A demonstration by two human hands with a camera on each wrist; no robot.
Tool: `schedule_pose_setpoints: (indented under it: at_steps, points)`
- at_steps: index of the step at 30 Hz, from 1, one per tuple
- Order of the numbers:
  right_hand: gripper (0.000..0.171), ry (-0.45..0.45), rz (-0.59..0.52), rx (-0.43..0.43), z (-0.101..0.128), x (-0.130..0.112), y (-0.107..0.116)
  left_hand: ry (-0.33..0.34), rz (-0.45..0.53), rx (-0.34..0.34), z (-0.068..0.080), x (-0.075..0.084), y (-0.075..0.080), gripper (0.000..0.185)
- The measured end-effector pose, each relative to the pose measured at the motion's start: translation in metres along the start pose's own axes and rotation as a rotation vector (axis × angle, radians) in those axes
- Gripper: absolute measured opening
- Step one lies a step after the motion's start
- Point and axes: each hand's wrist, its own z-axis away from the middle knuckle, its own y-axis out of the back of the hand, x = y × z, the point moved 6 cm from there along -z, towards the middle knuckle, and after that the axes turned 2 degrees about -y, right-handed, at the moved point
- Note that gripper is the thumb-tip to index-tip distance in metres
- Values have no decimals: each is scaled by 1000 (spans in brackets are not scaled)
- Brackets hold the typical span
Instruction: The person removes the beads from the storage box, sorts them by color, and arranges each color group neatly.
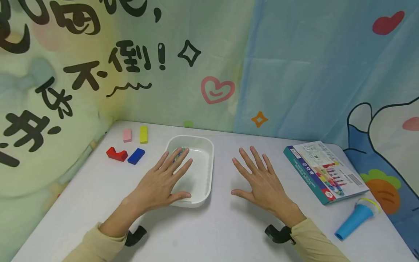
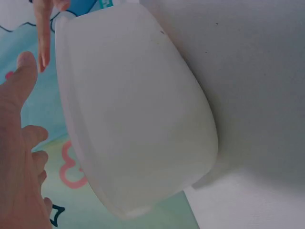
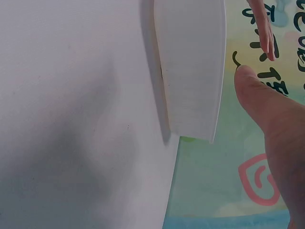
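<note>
My left hand is spread flat, palm down, over the near left part of a white plastic bin, with the thumb along its near rim. Small coloured pieces show inside the bin under the fingertips. My right hand is spread flat, palm down, on or just above the white table, to the right of the bin and apart from it. Neither hand holds anything. The left wrist view shows the bin's outer wall beside my left hand. In the right wrist view the bin lies beyond my right thumb.
A pink block, a yellow block, a red notched block and a blue block lie at the far left. A printed box and a blue cone-shaped toy lie on the right. Printed cloth walls stand behind the table.
</note>
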Motion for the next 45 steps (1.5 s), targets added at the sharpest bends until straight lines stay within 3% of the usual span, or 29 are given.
schedule_pose_setpoints:
  at_steps: [3, 6, 9, 11, 15, 18, 22, 25, 28, 35, 45]
  points:
    - [91, -3, -7, 1, -3, -1, 0, 84, 58, -32, 2, -8, 1, 85]
    - [90, -18, -32, -13, -10, -3, 0, 289, 187, -49, 9, -28, 6, 82]
    - [87, -44, -93, -38, -23, -10, 4, 521, 390, -61, 20, -53, 9, 69]
    - [85, -59, -149, -54, -35, -17, 8, 639, 542, -107, 29, -67, 5, 62]
    - [72, -52, -264, -82, -63, -34, 15, 785, 898, -250, 43, -80, -13, 61]
    - [60, -29, -345, -173, -85, -50, 14, 824, 1158, -295, 48, -80, -28, 59]
    - [52, 9, -419, -419, -114, -74, -1, 879, 1410, -298, 53, -77, -41, 53]
    - [48, 47, -452, -603, -130, -93, -18, 919, 1488, -307, 56, -75, -46, 51]
    - [44, 94, -432, -700, -143, -107, -36, 920, 1508, -323, 56, -73, -47, 53]
    - [32, 126, -249, -758, -157, -126, -70, 872, 1523, -333, 55, -72, -47, 58]
    - [27, 120, -156, -719, -166, -144, -84, 856, 1568, -312, 57, -72, -52, 53]
